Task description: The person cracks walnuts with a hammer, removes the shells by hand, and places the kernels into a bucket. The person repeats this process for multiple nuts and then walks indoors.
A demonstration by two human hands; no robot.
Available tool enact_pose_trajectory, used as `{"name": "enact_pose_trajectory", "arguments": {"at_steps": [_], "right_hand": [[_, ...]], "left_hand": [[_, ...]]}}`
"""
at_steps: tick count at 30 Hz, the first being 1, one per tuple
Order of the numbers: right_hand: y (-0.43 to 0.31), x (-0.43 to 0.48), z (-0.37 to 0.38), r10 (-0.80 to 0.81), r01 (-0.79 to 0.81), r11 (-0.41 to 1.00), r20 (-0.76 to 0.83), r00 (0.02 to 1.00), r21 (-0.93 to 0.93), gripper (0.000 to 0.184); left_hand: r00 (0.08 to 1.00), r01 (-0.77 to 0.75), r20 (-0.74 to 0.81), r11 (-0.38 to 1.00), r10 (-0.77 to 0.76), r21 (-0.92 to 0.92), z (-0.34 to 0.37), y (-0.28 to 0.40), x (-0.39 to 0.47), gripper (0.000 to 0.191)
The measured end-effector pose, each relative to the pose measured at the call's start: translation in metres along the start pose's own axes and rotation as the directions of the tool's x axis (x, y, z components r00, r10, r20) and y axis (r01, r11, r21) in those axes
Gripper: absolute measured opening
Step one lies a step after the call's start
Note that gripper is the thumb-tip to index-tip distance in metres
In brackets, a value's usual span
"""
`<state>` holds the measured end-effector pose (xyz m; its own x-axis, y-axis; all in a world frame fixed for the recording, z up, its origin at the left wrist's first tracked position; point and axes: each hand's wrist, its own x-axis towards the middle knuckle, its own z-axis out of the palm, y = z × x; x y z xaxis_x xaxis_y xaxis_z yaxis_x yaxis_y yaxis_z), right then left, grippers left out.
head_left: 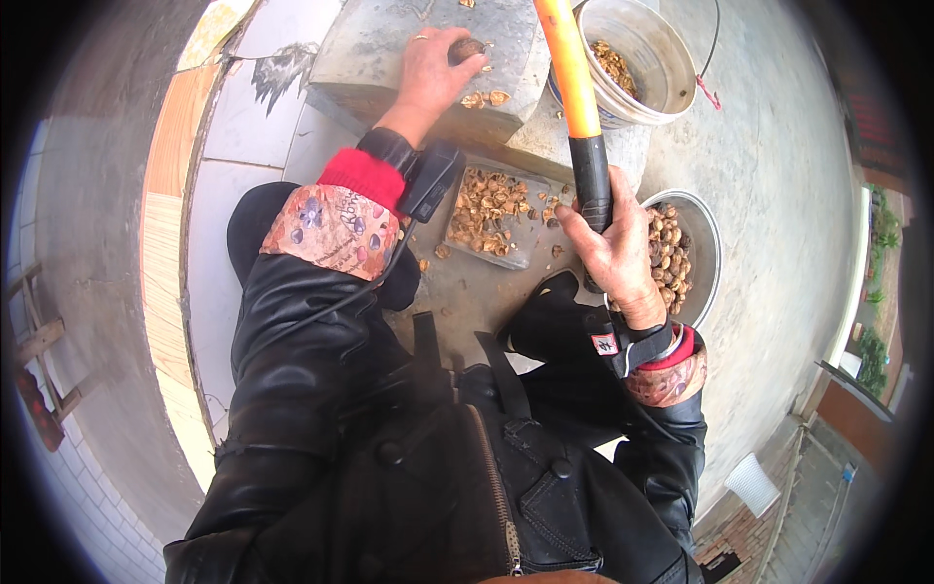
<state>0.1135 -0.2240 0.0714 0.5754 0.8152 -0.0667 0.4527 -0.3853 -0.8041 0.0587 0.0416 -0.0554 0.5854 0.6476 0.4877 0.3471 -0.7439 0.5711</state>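
On top of a concrete block, my left hand pinches a dark walnut between thumb and fingers. Bits of cracked walnut shell lie beside it on the block. My right hand is wrapped around the black grip of an orange-and-black handle. That handle rises past the block and leaves the top of the picture, so the tool's head is out of view. Below the block, a shallow clear tray holds many broken shells.
A white plastic bucket with walnut pieces inside stands at the upper right. Beside my right hand is a metal bowl of whole walnuts. Loose shell bits dot the concrete floor. White tiles border the left side.
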Motion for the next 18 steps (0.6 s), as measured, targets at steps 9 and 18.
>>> {"name": "enact_pose_trajectory", "arguments": {"at_steps": [9,18], "right_hand": [[0.012,-0.004,0.01,0.155,-0.142,0.985,0.137,0.978,-0.095,0.045],[0.004,-0.002,0.01,0.138,-0.134,0.99,0.132,0.982,-0.042,0.04]], "left_hand": [[0.961,0.278,0.075,0.923,-0.268,-0.267,0.002,0.0,0.005,0.048],[0.976,0.206,-0.014,0.936,-0.219,-0.284,0.003,0.001,0.001,0.044]]}}
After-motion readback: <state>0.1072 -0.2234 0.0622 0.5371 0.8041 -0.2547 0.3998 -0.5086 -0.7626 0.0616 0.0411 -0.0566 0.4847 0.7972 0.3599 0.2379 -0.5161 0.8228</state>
